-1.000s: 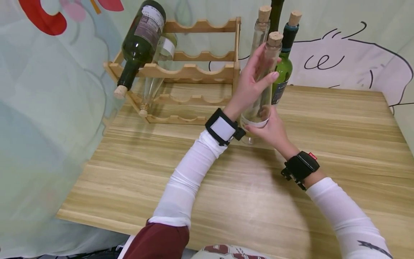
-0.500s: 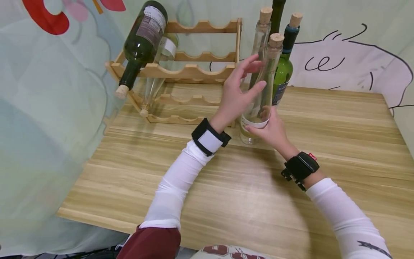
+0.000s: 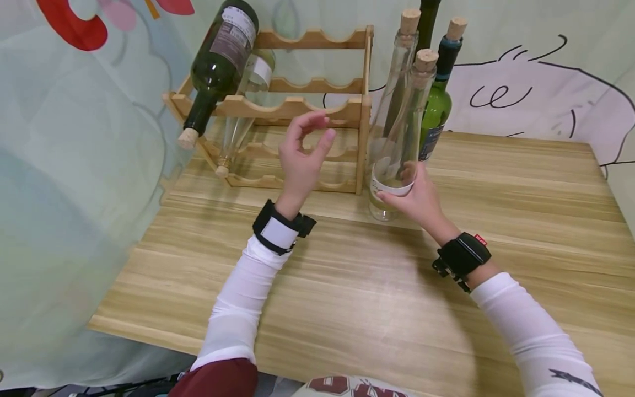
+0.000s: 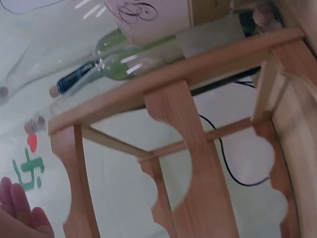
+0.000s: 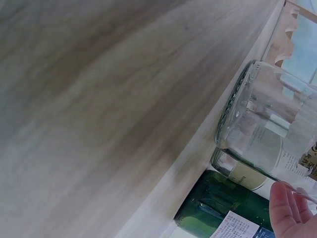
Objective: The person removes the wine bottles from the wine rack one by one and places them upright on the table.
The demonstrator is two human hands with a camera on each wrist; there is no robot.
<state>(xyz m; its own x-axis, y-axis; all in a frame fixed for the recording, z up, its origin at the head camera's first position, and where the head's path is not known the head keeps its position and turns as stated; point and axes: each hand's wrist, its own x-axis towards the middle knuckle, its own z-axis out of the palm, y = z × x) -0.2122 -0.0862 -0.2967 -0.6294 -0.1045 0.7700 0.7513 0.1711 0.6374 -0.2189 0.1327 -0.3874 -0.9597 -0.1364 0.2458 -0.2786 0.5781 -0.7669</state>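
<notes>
My right hand (image 3: pixel 419 201) grips a clear glass bottle (image 3: pixel 410 118) around its labelled lower part. That bottle stands upright with a cork in its neck; its thick base shows in the right wrist view, with my fingertips (image 5: pixel 282 206) against the side. In front of the wooden wine rack (image 3: pixel 292 108), my left hand (image 3: pixel 303 157) hovers with fingers loosely curved and nothing in them. A dark green wine bottle (image 3: pixel 227 49) lies on the rack's upper tier at the left, neck toward me. Below it, a clear corked bottle (image 3: pixel 260 71) lies on the lower tier.
Behind the held bottle stand another clear corked bottle (image 3: pixel 399 60), a green bottle with a dark neck (image 3: pixel 436 107) and a dark bottle (image 3: pixel 426 25) cut off by the frame. All are close together right of the rack. The wooden table (image 3: pixel 521 220) meets a printed curtain behind.
My left hand has let go of the clear bottle's upper part and moved left, in front of the rack. My right hand has kept its grip low on the bottle, which stays in place.
</notes>
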